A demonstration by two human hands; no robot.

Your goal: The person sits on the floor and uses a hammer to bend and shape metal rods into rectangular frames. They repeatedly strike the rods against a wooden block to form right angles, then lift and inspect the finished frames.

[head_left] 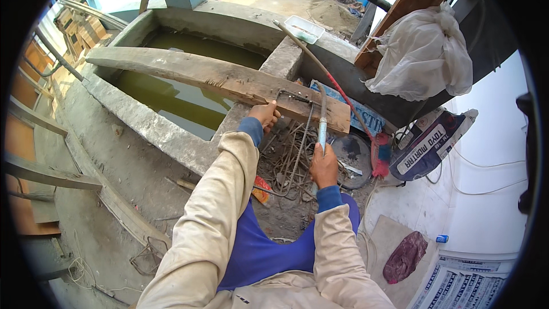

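Note:
A thick wooden plank [189,74] lies across a concrete tank, with dark metal pegs near its right end. My left hand [265,115] is closed at the plank's near edge, its fingers pinching the end of a thin bent steel rod [301,142]. The rod runs over the pegs and hangs down towards my knees. My right hand [324,166] is wrapped around the pale blue handle of a rebar bending lever [322,125]. The lever's curved metal head rests over the plank, beside the pegs. Exactly how head and rod meet is too small to tell.
Greenish water fills the concrete tank [151,119]. Scrap steel rods [281,163] are heaped below the plank. On the right are a red-handled broom [334,83], a mortar bag [433,143] and a hanging whitish plastic bag [420,54]. A white tray [303,30] sits on the far ledge.

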